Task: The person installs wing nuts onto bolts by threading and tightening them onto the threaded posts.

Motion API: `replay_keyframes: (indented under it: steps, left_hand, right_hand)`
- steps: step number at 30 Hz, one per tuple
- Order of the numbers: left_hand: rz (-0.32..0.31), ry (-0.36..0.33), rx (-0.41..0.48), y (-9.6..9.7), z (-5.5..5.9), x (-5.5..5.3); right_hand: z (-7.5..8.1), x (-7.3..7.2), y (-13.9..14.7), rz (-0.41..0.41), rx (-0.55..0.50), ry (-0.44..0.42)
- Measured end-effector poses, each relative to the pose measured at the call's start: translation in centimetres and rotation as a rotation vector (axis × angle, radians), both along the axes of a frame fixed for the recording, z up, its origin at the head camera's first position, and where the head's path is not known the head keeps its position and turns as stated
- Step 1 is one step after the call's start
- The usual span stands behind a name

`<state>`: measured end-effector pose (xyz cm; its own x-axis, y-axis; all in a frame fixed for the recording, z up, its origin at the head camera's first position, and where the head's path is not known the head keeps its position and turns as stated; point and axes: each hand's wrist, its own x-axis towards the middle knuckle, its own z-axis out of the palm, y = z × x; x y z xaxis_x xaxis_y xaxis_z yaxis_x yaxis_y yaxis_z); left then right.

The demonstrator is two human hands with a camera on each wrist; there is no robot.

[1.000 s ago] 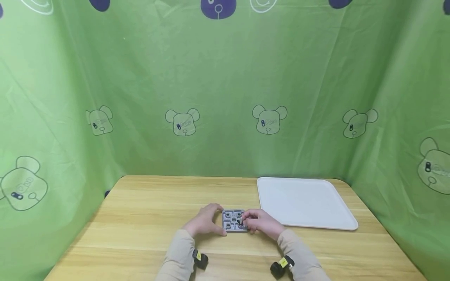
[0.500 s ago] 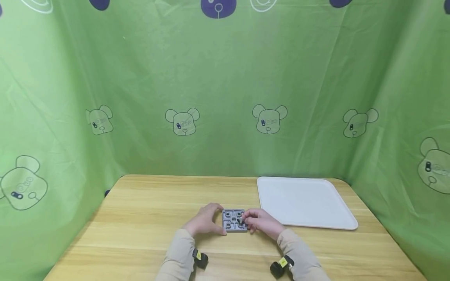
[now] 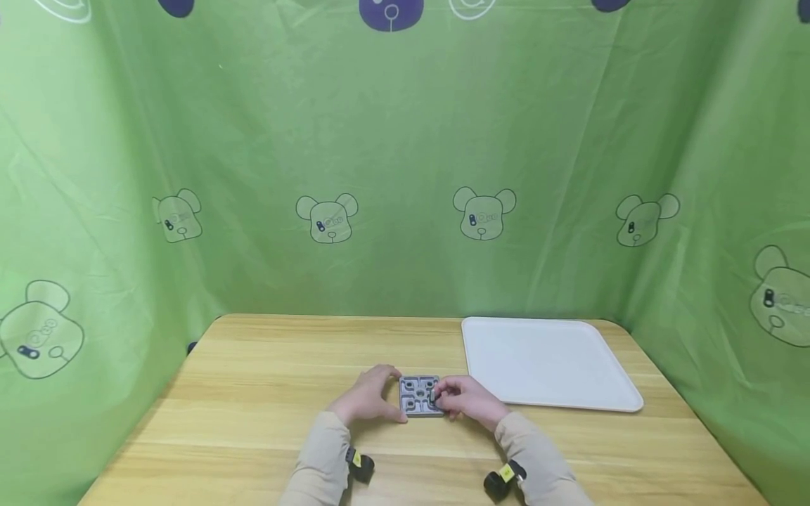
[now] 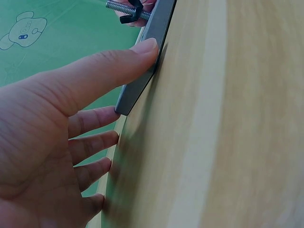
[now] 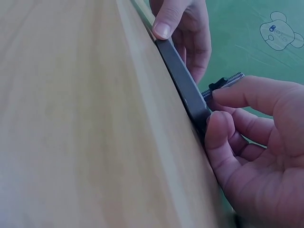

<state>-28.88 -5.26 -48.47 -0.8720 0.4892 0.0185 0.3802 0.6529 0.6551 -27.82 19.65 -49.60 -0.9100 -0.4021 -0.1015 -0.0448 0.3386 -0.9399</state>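
Note:
A square grey plate with recessed holes lies flat on the wooden table. My left hand grips its left side, thumb at the near corner and index finger at the far one. From the plate's right part rises a threaded bolt carrying a black wing nut. My right hand has its index finger against the nut and bolt, the other fingers curled behind. In the right wrist view its thumb lies at the plate's near corner. The fingers partly cover the nut.
A white tray sits at the back right of the table, just beyond my right hand. Green printed cloth hangs round the back and both sides. Each sleeve carries a black wrist camera.
My right fingers have shifted slightly around the wing nut and bolt. The left hand and the plate hold their place, as does the tray.

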Motion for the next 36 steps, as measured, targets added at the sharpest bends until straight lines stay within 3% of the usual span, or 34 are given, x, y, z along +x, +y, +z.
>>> replay_keyframes:
  steps: [36]
  left_hand:
    - [0.000, -0.009, -0.005, -0.1, -0.5, -0.2]
  right_hand:
    - [0.3, 0.7, -1.6, -0.148, 0.133, 0.083]
